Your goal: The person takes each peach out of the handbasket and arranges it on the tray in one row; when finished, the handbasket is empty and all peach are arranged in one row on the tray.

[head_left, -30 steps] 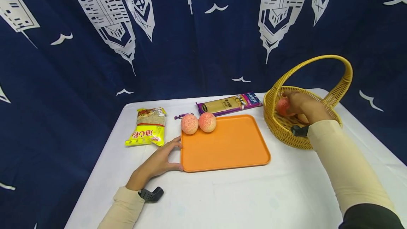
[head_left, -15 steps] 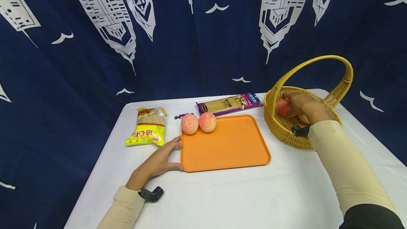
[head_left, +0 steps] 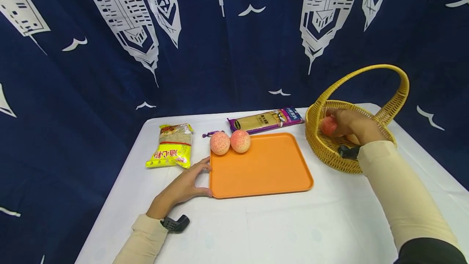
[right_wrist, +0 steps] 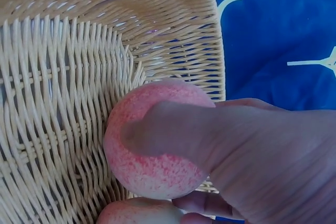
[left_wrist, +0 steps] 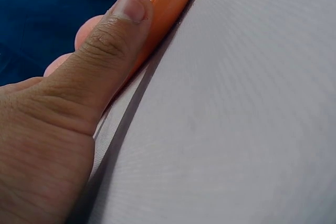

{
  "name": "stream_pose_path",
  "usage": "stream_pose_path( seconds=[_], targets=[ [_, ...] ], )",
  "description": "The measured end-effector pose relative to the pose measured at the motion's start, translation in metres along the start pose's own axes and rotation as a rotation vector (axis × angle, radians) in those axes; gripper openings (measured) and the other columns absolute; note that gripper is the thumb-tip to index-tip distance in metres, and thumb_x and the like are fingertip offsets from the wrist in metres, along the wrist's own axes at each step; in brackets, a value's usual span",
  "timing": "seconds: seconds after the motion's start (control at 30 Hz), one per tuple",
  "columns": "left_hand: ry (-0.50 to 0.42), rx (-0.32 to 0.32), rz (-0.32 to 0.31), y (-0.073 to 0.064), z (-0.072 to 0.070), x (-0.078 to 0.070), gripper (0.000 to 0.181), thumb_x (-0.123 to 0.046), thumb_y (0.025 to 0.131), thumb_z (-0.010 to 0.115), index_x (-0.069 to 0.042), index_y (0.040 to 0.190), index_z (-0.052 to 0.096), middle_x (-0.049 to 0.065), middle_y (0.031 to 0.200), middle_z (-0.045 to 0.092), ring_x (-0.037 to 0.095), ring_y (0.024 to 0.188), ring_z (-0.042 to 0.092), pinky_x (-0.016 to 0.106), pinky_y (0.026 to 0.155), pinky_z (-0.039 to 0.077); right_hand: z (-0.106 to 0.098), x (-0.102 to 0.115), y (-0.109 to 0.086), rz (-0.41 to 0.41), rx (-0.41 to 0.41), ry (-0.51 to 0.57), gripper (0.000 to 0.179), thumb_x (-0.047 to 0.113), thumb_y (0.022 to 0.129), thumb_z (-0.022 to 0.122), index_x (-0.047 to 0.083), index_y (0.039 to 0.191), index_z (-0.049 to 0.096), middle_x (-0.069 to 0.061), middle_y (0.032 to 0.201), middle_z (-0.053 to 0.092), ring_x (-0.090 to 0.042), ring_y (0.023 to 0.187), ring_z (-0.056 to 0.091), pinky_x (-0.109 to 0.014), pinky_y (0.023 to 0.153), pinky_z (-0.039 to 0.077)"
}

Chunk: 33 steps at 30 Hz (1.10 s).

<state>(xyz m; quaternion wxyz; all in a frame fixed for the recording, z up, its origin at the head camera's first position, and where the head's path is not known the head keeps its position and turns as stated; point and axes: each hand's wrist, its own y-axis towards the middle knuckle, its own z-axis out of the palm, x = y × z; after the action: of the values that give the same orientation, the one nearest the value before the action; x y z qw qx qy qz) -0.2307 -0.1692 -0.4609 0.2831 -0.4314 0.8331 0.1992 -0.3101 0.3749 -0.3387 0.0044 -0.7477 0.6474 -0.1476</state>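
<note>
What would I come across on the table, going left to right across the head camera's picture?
Skipping things whose places overlap: yellow food bag → first peach → second peach → wicker basket.

Compared with one second ago, my head view registers a slight displacement: the navy curtain (head_left: 256,56), white table (head_left: 275,227), orange tray (head_left: 264,170) and wicker basket (head_left: 324,154) sit marginally further right in the frame. At right of frame, inside the basket, my right hand (head_left: 353,121) and the peach (head_left: 328,126) it grips show a small shift right and downward.
</note>
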Motion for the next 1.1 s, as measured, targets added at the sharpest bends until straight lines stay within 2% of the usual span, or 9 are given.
stream_pose_path(
  seconds=[0.17, 0.23, 0.47, 0.63, 0.8, 0.9, 1.1],
  targets=[
    [0.005, 0.002, 0.03, 0.001, 0.001, 0.002, 0.072, -0.046, 0.072, 0.089, -0.019, 0.129, 0.056, 0.007, 0.162, 0.033, 0.027, 0.148, 0.031, 0.047, 0.12, 0.027, 0.001, -0.005, -0.003, -0.084, -0.054, -0.025, 0.067, 0.024, 0.076, 0.087, 0.003, 0.129, 0.052, -0.02, 0.105, 0.065, -0.039, 0.095, 0.06, -0.057, 0.085, 0.05],
    [0.008, 0.002, 0.03, 0.001, 0.001, 0.002, 0.072, -0.047, 0.071, 0.089, -0.019, 0.129, 0.056, 0.006, 0.162, 0.033, 0.027, 0.148, 0.031, 0.047, 0.12, 0.028, 0.001, -0.008, -0.004, -0.108, -0.068, -0.001, 0.066, 0.021, 0.075, 0.088, 0.002, 0.127, 0.053, -0.019, 0.105, 0.066, -0.038, 0.094, 0.061, -0.057, 0.085, 0.05],
    [0.006, -0.002, 0.017, 0.001, -0.001, 0.002, 0.072, -0.048, 0.07, 0.089, -0.019, 0.128, 0.057, 0.005, 0.162, 0.033, 0.027, 0.148, 0.031, 0.047, 0.12, 0.028, -0.007, -0.012, -0.009, -0.134, -0.127, 0.018, 0.068, 0.025, 0.078, 0.086, 0.003, 0.132, 0.051, -0.023, 0.115, 0.063, -0.039, 0.101, 0.059, -0.062, 0.089, 0.049],
    [0.007, -0.007, 0.01, 0.0, -0.002, 0.002, 0.073, -0.047, 0.07, 0.089, -0.02, 0.129, 0.057, 0.005, 0.162, 0.033, 0.026, 0.148, 0.031, 0.047, 0.12, 0.027, -0.012, -0.011, -0.016, -0.169, -0.179, 0.028, 0.072, 0.024, 0.08, 0.085, -0.002, 0.137, 0.048, -0.028, 0.121, 0.061, -0.041, 0.102, 0.06, -0.062, 0.09, 0.05],
    [0.005, -0.01, 0.011, -0.001, -0.002, 0.003, 0.072, -0.047, 0.07, 0.089, -0.019, 0.129, 0.057, 0.006, 0.162, 0.033, 0.027, 0.148, 0.031, 0.048, 0.12, 0.028, -0.015, -0.008, -0.027, -0.217, -0.229, 0.038, 0.072, 0.02, 0.08, 0.085, -0.005, 0.135, 0.047, -0.029, 0.122, 0.059, -0.041, 0.101, 0.061, -0.061, 0.087, 0.051],
    [0.0, -0.007, 0.007, -0.001, -0.002, 0.004, 0.073, -0.047, 0.07, 0.089, -0.019, 0.129, 0.057, 0.005, 0.162, 0.033, 0.026, 0.148, 0.03, 0.046, 0.12, 0.027, -0.016, -0.002, -0.036, -0.216, -0.254, 0.042, 0.069, 0.019, 0.079, 0.085, -0.003, 0.133, 0.049, -0.028, 0.119, 0.06, -0.04, 0.1, 0.06, -0.06, 0.085, 0.052],
    [0.007, 0.003, 0.004, 0.0, -0.001, 0.007, 0.072, -0.05, 0.071, 0.088, -0.022, 0.129, 0.056, 0.003, 0.163, 0.032, 0.024, 0.148, 0.03, 0.045, 0.12, 0.027, -0.017, 0.011, -0.058, -0.153, -0.283, 0.031, 0.073, 0.025, 0.076, 0.087, 0.003, 0.134, 0.05, -0.024, 0.119, 0.061, -0.038, 0.099, 0.059, -0.059, 0.079, 0.055]
  ],
)
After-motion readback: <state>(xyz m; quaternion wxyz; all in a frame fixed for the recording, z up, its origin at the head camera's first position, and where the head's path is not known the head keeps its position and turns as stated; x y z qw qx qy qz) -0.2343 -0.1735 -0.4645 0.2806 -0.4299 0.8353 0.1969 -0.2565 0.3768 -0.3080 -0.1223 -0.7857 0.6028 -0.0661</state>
